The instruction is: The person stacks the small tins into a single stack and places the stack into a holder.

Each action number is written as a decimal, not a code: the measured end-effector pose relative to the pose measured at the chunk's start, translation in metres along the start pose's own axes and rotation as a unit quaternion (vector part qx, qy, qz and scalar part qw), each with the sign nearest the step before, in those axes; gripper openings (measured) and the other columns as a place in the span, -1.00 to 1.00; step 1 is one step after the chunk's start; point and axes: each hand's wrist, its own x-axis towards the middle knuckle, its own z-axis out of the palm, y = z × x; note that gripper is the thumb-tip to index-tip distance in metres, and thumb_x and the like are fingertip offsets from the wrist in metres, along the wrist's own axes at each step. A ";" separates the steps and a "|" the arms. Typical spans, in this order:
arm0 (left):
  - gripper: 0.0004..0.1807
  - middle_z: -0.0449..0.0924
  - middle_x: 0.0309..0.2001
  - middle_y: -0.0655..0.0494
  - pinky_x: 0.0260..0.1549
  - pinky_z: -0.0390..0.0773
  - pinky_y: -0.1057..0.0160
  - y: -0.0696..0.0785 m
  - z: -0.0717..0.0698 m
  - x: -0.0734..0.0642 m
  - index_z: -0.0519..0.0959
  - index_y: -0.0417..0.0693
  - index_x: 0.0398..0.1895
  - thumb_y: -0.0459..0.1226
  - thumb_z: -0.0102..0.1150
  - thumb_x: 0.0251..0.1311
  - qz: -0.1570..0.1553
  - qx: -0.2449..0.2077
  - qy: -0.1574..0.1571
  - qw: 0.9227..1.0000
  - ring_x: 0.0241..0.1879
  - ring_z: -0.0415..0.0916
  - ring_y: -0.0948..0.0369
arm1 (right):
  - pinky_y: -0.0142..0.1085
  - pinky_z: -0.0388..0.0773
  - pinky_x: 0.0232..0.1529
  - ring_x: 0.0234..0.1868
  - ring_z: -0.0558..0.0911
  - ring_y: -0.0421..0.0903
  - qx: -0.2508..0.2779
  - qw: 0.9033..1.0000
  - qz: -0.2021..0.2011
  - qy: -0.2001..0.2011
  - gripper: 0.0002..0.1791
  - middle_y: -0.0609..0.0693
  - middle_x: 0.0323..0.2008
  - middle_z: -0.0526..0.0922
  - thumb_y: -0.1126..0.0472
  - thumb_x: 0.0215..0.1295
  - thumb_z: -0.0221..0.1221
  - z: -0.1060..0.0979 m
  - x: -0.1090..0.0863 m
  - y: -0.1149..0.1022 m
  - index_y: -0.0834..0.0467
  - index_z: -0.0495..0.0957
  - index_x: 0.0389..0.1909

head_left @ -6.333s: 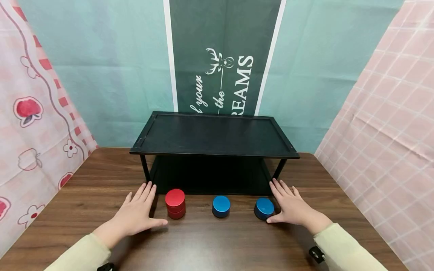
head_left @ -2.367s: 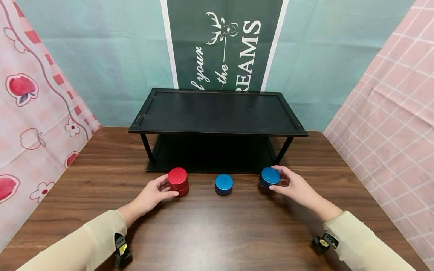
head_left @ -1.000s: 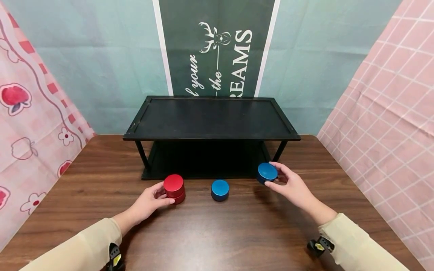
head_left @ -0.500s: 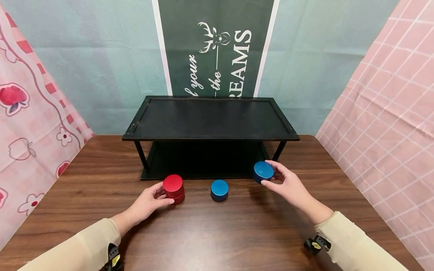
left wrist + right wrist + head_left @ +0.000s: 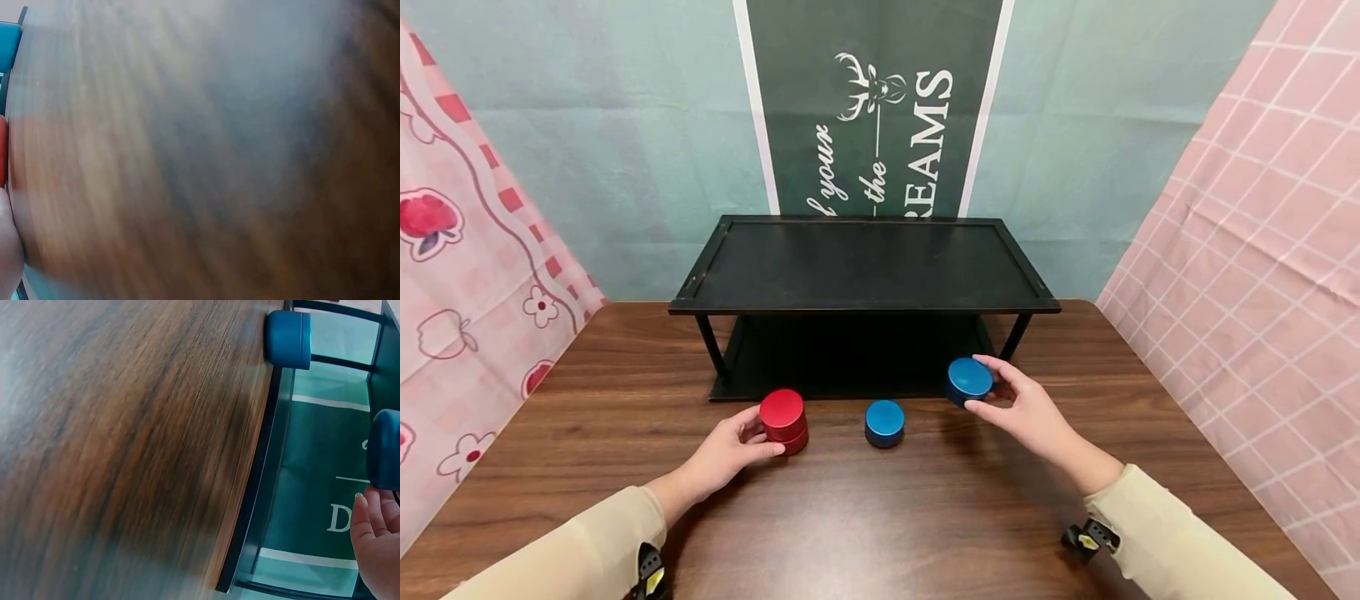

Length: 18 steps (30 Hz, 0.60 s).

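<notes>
My left hand (image 5: 727, 450) holds a two-tiered red round tin (image 5: 783, 417) on the table, thumb in front and fingers round its left side. My right hand (image 5: 1026, 408) pinches a blue round tin (image 5: 968, 379) between thumb and fingers. This tin is lifted off the table, its shadow below it, near the shelf's front right. Between the hands a second blue round tin (image 5: 884, 423) stands on the table. In the right wrist view the held blue tin (image 5: 384, 450) hangs above table level. The left wrist view catches only slivers of the red tin (image 5: 3, 150) and left hand.
A black two-level shelf (image 5: 865, 267) stands behind the tins, its lower board (image 5: 850, 367) close behind them. The brown wooden table (image 5: 865, 517) reaches toward me. Cloths hang at the back and both sides.
Both hands lay spread beside the shelf's front corners, then took hold of the red tin and the right blue tin. The right hand has lifted its tin and moved it left; the left hand stays put.
</notes>
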 end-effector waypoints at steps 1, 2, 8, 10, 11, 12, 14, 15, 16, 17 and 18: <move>-0.33 0.42 0.13 -0.25 0.06 0.43 0.26 0.000 0.000 0.000 0.29 -0.33 0.23 -0.31 0.31 0.06 -0.001 -0.002 0.001 1.000 0.14 0.37 -0.08 | -0.34 0.57 -0.16 -0.18 0.56 -0.03 0.001 1.000 -0.002 0.000 -0.34 0.10 -0.12 0.53 0.20 0.08 0.34 0.001 0.001 0.000 0.16 0.34 0.23; -0.33 0.42 0.13 -0.25 0.06 0.43 0.27 0.000 -0.001 0.000 0.28 -0.33 0.24 -0.31 0.32 0.06 -0.004 -0.003 0.002 1.000 0.15 0.37 -0.08 | -0.35 0.56 -0.17 -0.19 0.56 -0.03 0.002 1.000 -0.004 -0.001 -0.33 0.10 -0.12 0.53 0.20 0.08 0.34 0.002 0.001 -0.001 0.16 0.34 0.23; -0.32 0.40 0.15 -0.27 0.06 0.43 0.28 0.001 -0.002 0.000 0.25 -0.36 0.24 -0.32 0.30 0.08 -0.011 -0.009 0.003 1.000 0.15 0.37 -0.05 | -0.38 0.56 -0.17 -0.19 0.55 -0.05 0.006 1.000 -0.021 -0.001 -0.33 0.08 -0.13 0.53 0.22 0.06 0.35 0.009 0.005 -0.005 0.17 0.35 0.23; -0.32 0.40 0.14 -0.27 0.06 0.43 0.29 0.000 -0.002 0.000 0.25 -0.36 0.24 -0.32 0.30 0.08 -0.013 -0.012 0.003 1.000 0.15 0.38 -0.03 | -0.38 0.55 -0.15 -0.19 0.56 -0.05 0.006 1.000 -0.027 -0.001 -0.32 0.08 -0.13 0.53 0.22 0.06 0.36 0.011 0.006 -0.006 0.18 0.35 0.23; -0.32 0.41 0.14 -0.26 0.06 0.42 0.30 0.000 -0.002 0.001 0.26 -0.35 0.24 -0.33 0.30 0.07 -0.017 -0.015 0.005 1.000 0.14 0.38 -0.02 | -0.38 0.55 -0.15 -0.18 0.56 -0.05 0.007 1.000 -0.029 -0.002 -0.32 0.07 -0.13 0.53 0.22 0.06 0.36 0.012 0.007 -0.006 0.18 0.35 0.23; -0.32 0.41 0.14 -0.27 0.06 0.42 0.29 0.000 -0.002 0.001 0.25 -0.36 0.24 -0.33 0.30 0.08 -0.015 -0.012 0.006 1.000 0.14 0.38 -0.03 | -0.38 0.55 -0.14 -0.18 0.56 -0.05 0.006 1.000 -0.030 -0.004 -0.32 0.07 -0.12 0.53 0.22 0.06 0.35 0.013 0.009 -0.007 0.19 0.34 0.24; -0.33 0.41 0.13 -0.26 0.06 0.43 0.29 0.000 -0.001 0.002 0.26 -0.36 0.23 -0.33 0.30 0.07 -0.015 -0.013 0.008 1.000 0.14 0.39 -0.03 | -0.38 0.55 -0.13 -0.17 0.56 -0.05 0.007 1.000 -0.030 -0.008 -0.31 0.07 -0.11 0.53 0.20 0.07 0.35 0.015 0.010 -0.008 0.19 0.33 0.24; -0.33 0.42 0.13 -0.27 0.06 0.43 0.27 -0.001 -0.001 0.002 0.26 -0.37 0.23 -0.33 0.30 0.07 -0.013 -0.013 0.009 1.000 0.14 0.39 -0.04 | -0.37 0.55 -0.14 -0.17 0.57 -0.05 0.009 1.000 -0.027 -0.011 -0.31 0.07 -0.10 0.53 0.20 0.07 0.35 0.016 0.011 -0.009 0.19 0.33 0.24; -0.33 0.41 0.12 -0.28 0.06 0.43 0.26 -0.001 -0.001 0.002 0.26 -0.38 0.23 -0.33 0.30 0.07 -0.010 -0.013 0.008 1.000 0.14 0.38 -0.05 | -0.37 0.55 -0.14 -0.17 0.58 -0.05 0.010 1.000 -0.024 -0.013 -0.31 0.07 -0.10 0.53 0.19 0.08 0.35 0.016 0.011 -0.010 0.18 0.33 0.25; -0.33 0.41 0.12 -0.28 0.06 0.43 0.25 -0.001 -0.001 0.002 0.26 -0.38 0.22 -0.33 0.30 0.07 -0.008 -0.012 0.008 1.000 0.14 0.38 -0.06 | -0.36 0.56 -0.14 -0.17 0.58 -0.04 0.011 1.000 -0.021 -0.015 -0.31 0.08 -0.09 0.53 0.19 0.08 0.35 0.017 0.012 -0.010 0.18 0.33 0.25; -0.33 0.41 0.12 -0.29 0.07 0.43 0.24 -0.001 -0.001 0.002 0.26 -0.40 0.23 -0.34 0.30 0.08 -0.005 -0.012 0.005 1.000 0.14 0.37 -0.07 | -0.35 0.56 -0.14 -0.17 0.58 -0.04 0.013 1.000 -0.019 -0.018 -0.31 0.09 -0.09 0.52 0.19 0.08 0.34 0.018 0.012 -0.011 0.18 0.32 0.25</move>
